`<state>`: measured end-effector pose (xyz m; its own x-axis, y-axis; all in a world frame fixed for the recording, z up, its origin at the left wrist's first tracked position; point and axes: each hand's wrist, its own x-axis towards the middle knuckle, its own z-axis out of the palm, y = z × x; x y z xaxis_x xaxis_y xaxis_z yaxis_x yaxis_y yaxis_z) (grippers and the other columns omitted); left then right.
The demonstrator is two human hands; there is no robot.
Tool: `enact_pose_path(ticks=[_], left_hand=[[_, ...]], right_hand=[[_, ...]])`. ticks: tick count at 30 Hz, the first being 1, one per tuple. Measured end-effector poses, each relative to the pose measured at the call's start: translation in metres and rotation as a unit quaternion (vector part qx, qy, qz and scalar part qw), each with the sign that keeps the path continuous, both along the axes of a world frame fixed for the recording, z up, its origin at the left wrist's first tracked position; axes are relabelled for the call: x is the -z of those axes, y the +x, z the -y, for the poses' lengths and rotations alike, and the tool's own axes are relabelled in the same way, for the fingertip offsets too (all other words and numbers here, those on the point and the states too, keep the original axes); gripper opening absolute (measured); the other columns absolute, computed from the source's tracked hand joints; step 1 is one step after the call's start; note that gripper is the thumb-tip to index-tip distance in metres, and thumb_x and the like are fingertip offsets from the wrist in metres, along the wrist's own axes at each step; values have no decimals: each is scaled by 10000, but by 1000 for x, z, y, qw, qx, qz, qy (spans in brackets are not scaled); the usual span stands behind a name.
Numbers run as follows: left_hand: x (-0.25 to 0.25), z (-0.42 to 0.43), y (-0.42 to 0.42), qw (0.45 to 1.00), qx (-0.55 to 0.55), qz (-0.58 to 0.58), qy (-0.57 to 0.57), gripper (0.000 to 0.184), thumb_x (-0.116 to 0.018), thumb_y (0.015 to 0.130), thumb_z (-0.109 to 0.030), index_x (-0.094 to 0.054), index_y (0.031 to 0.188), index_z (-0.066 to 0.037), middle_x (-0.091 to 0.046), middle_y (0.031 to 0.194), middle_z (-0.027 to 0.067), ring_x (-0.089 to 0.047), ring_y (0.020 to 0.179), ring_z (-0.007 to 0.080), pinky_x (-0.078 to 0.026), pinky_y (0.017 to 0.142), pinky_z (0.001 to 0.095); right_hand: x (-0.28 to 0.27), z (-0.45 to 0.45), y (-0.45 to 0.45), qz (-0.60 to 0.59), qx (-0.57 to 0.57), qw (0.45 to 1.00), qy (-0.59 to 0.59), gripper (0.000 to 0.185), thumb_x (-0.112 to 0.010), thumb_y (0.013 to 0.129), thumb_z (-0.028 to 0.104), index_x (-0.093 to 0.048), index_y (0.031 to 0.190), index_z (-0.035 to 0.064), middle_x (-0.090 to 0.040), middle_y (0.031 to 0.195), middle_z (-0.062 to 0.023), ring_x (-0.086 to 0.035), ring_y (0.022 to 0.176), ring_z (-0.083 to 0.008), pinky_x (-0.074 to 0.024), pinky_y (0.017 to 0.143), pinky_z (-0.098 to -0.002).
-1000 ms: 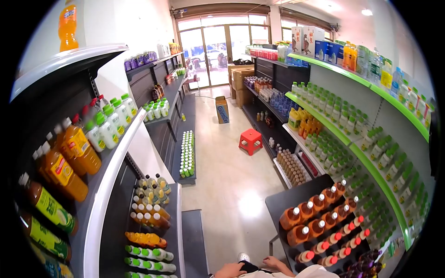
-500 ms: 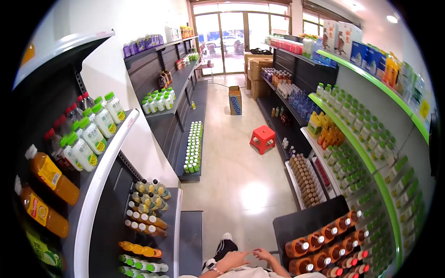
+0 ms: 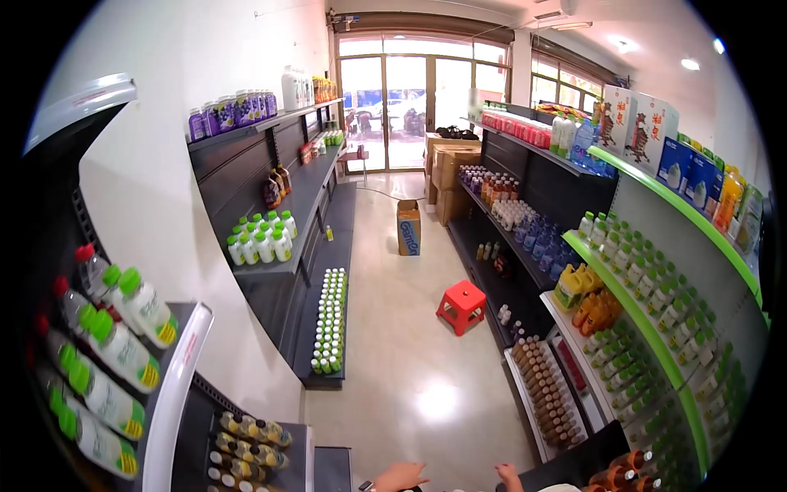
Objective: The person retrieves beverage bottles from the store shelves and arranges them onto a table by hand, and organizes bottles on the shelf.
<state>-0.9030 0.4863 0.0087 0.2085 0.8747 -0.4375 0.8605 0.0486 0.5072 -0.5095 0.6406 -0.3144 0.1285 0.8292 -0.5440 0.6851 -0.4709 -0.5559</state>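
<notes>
My left hand [image 3: 398, 476] shows at the bottom edge, its fingers stretched to the right and nothing in it. A wristband or watch [image 3: 366, 485] is on that wrist. Across a gap, my right hand [image 3: 508, 476] is cut off by the lower edge; its visible fingers are apart and hold nothing. Nearest to the right hand are a dark shelf panel [image 3: 566, 463] and orange-brown drink bottles [image 3: 611, 478]. A low grey shelf base [image 3: 333, 469] lies left of my left hand. Neither hand touches a bottle.
A red plastic stool [image 3: 463, 306] stands in the aisle, with an open cardboard box [image 3: 408, 228] beyond it. Green-capped white bottles [image 3: 102, 394] fill the near left shelf. Green-edged shelves [image 3: 648, 336] line the right. Stacked cartons [image 3: 453, 176] and glass doors [image 3: 385, 107] are at the back.
The view has tilted upward, so the stool, box and shelves sit lower in the picture. Both hands have dropped toward the bottom edge and are farther apart. My shoe has left the view.
</notes>
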Motion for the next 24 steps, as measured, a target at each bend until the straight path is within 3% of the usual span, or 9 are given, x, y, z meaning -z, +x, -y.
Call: enact_pose_path(ticks=[2, 3, 7, 10, 11, 14, 17, 19, 24], left_hand=[[5, -39, -17, 997, -3, -3, 74, 570, -553, 931, -493, -538, 1320, -78, -661, 1130, 212, -633, 1028, 411, -512, 866, 496], [3, -65, -27, 994, 0, 8, 108, 550, -563, 928, -478, -548, 1297, -70, -673, 1089, 209, -645, 1002, 407, -520, 839, 505], [-31, -104, -57, 990, 18, -16, 139, 518, -578, 923, -456, -565, 1244, -50, -689, 971, 209, -659, 931, 404, -528, 790, 504], [5, -111, -79, 988, 34, 8, 152, 505, -578, 922, -458, -575, 1216, -48, -690, 952, 209, -662, 903, 410, -529, 776, 498], [-6, -113, -89, 996, 49, 27, 73, 565, -560, 939, -466, -537, 1315, -45, -656, 1136, 232, -632, 1019, 412, -499, 889, 490], [-44, -102, -112, 996, -53, 60, -43, 503, -578, 916, -470, -640, 1168, -38, -658, 1114, 268, -642, 1022, 418, -515, 840, 511], [26, -111, -134, 985, -105, 104, -88, 546, -578, 910, -503, -624, 1204, -45, -654, 1130, 252, -641, 1021, 409, -518, 835, 491], [67, -138, -149, 992, -105, 63, -29, 524, -572, 926, -479, -614, 1235, -58, -658, 1134, 224, -645, 1009, 387, -519, 833, 469], [68, -251, -215, 995, -73, 64, 5, 547, -566, 934, -456, -546, 1290, -41, -660, 1110, 226, -628, 1030, 407, -505, 873, 486]], right_hand=[[-108, 17, -39, 219, 60, 974, 0, 390, -678, 781, 358, -737, 1069, 102, -730, 981, -173, -686, 992, -329, -500, 904, -478], [-110, 12, -39, 236, 60, 970, -1, 384, -676, 782, 354, -736, 1064, 99, -729, 976, -174, -686, 988, -330, -500, 900, -477], [-122, -17, -61, 152, 35, 987, -35, 361, -668, 786, 334, -732, 1045, 90, -727, 958, -178, -687, 973, -333, -504, 881, -475], [-125, -50, -101, 137, 19, 989, -48, 344, -663, 789, 320, -729, 1030, 83, -725, 944, -181, -687, 962, -335, -507, 867, -474], [-123, -65, -117, 128, 13, 990, -49, 338, -661, 790, 315, -728, 1025, 81, -724, 939, -182, -687, 958, -336, -507, 862, -474], [-118, -100, -153, 98, 7, 994, -55, 322, -655, 793, 300, -725, 1011, 74, -723, 925, -185, -688, 947, -339, -510, 848, -472], [-114, -139, -195, 60, 1, 996, -66, 305, -649, 796, 286, -722, 996, 67, -721, 911, -187, -688, 936, -341, -513, 834, -471], [-111, -172, -226, 35, 2, 996, -76, 294, -645, 798, 276, -720, 986, 62, -720, 902, -189, -688, 928, -342, -514, 825, -470], [-81, -278, -286, -53, 58, 993, -93, 268, -636, 803, 251, -716, 962, 51, -717, 879, -194, -689, 909, -346, -519, 801, -468]])
